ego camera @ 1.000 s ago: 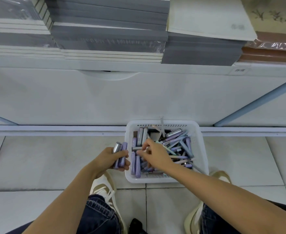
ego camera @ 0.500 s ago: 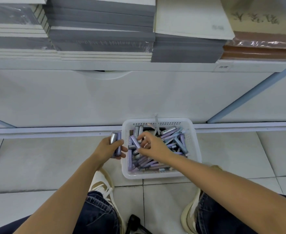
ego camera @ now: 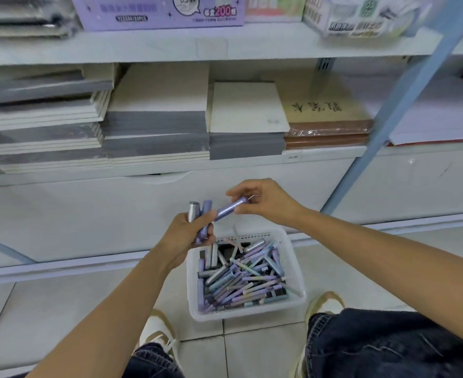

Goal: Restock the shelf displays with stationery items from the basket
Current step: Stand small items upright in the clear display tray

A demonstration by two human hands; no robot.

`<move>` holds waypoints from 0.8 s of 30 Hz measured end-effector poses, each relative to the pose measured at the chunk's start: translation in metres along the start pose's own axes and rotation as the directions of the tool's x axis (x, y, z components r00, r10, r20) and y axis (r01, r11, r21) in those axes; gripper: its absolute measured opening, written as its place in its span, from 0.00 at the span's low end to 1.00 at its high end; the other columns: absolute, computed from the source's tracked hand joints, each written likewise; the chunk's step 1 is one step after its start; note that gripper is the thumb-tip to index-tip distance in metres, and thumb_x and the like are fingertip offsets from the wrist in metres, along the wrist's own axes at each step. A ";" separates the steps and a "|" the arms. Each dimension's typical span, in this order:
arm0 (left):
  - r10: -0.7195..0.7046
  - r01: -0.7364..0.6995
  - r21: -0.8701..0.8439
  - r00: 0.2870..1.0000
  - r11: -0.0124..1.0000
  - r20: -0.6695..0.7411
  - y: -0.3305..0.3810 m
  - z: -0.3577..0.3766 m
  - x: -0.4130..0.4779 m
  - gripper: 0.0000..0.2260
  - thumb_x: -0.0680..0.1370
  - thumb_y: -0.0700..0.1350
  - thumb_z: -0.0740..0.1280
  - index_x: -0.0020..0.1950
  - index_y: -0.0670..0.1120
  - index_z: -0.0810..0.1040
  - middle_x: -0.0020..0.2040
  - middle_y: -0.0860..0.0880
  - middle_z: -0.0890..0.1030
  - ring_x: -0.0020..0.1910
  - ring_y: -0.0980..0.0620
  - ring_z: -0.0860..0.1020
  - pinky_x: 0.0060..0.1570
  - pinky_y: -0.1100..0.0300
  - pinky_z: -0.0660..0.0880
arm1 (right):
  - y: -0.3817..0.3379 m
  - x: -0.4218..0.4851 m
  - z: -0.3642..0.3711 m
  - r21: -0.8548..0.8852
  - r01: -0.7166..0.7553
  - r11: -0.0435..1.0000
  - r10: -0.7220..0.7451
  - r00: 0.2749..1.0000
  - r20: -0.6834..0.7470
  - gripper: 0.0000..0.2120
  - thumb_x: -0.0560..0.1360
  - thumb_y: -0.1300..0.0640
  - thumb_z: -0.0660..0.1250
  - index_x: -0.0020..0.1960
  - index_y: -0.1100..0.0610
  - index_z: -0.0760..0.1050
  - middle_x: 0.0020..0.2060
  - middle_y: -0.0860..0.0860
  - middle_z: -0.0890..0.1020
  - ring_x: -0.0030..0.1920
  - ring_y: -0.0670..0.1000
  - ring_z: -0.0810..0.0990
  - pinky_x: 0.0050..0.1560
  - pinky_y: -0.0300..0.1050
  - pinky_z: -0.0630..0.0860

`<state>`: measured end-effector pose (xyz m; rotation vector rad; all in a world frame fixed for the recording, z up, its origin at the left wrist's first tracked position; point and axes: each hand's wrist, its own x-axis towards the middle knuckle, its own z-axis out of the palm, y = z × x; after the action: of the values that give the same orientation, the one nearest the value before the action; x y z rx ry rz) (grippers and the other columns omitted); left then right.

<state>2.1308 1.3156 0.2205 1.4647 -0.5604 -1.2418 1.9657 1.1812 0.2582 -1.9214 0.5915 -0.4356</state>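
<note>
- Your left hand (ego camera: 189,237) is curled round a small bunch of pens (ego camera: 205,214), one silver-capped and one purple, which stand upright out of your fist.
- Your right hand (ego camera: 268,203), at two o'clock from the left, pinches a single purple pen (ego camera: 230,207) between thumb and fingertips. The pen slants down toward eight o'clock, and its lower end reaches your left fingers.
- The white basket (ego camera: 246,312) sits on the floor tiles at six o'clock below both hands, heaped with loose pens (ego camera: 241,279).
- Stacked notebooks (ego camera: 156,124) fill the shelf at twelve o'clock, with a purple box (ego camera: 159,12) on the shelf above.
</note>
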 end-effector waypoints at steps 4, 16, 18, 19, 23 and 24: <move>0.196 -0.197 -0.015 0.979 0.980 -0.055 0.051 0.029 -0.010 0.11 0.76 0.47 0.71 0.39 0.41 0.78 0.30 0.48 0.77 0.29 0.50 0.79 0.34 0.61 0.78 | -0.041 -0.005 -0.027 0.297 0.110 0.949 -0.034 0.968 -0.251 0.17 0.71 0.68 0.73 0.58 0.59 0.77 0.47 0.57 0.84 0.46 0.52 0.84 0.52 0.45 0.81; 0.509 -0.518 0.115 0.855 0.848 0.098 0.191 0.101 -0.055 0.08 0.79 0.49 0.66 0.49 0.45 0.79 0.33 0.51 0.82 0.30 0.53 0.81 0.28 0.64 0.74 | -0.169 -0.022 -0.112 0.208 0.447 0.870 -0.272 0.787 -0.554 0.13 0.76 0.67 0.67 0.60 0.63 0.77 0.47 0.54 0.82 0.48 0.51 0.82 0.50 0.45 0.81; 0.545 -0.555 0.098 0.831 0.826 0.110 0.209 0.109 -0.058 0.07 0.80 0.49 0.65 0.51 0.47 0.80 0.34 0.51 0.82 0.32 0.54 0.81 0.28 0.65 0.72 | -0.186 -0.022 -0.134 0.105 0.465 0.879 -0.324 0.744 -0.585 0.13 0.76 0.66 0.67 0.60 0.62 0.76 0.49 0.54 0.82 0.49 0.50 0.83 0.50 0.44 0.81; 0.556 -0.566 0.089 0.823 0.819 0.119 0.218 0.112 -0.058 0.07 0.80 0.48 0.65 0.52 0.48 0.81 0.35 0.52 0.82 0.33 0.54 0.80 0.28 0.66 0.71 | -0.194 -0.020 -0.145 0.059 0.468 0.882 -0.343 0.721 -0.602 0.13 0.76 0.66 0.68 0.60 0.62 0.76 0.49 0.54 0.82 0.50 0.52 0.83 0.50 0.45 0.81; 0.543 -0.552 0.004 0.821 0.834 0.174 0.246 0.121 -0.055 0.07 0.80 0.40 0.63 0.55 0.45 0.79 0.36 0.50 0.82 0.34 0.54 0.80 0.26 0.65 0.69 | -0.213 -0.004 -0.187 -0.133 0.408 0.903 -0.392 0.658 -0.643 0.12 0.76 0.66 0.68 0.60 0.63 0.77 0.49 0.58 0.81 0.52 0.59 0.82 0.51 0.50 0.82; 0.537 -0.544 -0.014 0.823 0.839 0.183 0.252 0.123 -0.053 0.07 0.80 0.38 0.63 0.55 0.45 0.79 0.37 0.49 0.82 0.35 0.54 0.80 0.25 0.65 0.69 | -0.214 0.001 -0.195 -0.179 0.383 0.906 -0.402 0.649 -0.645 0.12 0.76 0.66 0.67 0.59 0.63 0.77 0.48 0.57 0.81 0.51 0.58 0.82 0.50 0.50 0.82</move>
<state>2.0713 1.2326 0.4867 1.1104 -1.0502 -0.9083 1.9048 1.1115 0.5323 -1.8870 0.6229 -1.4641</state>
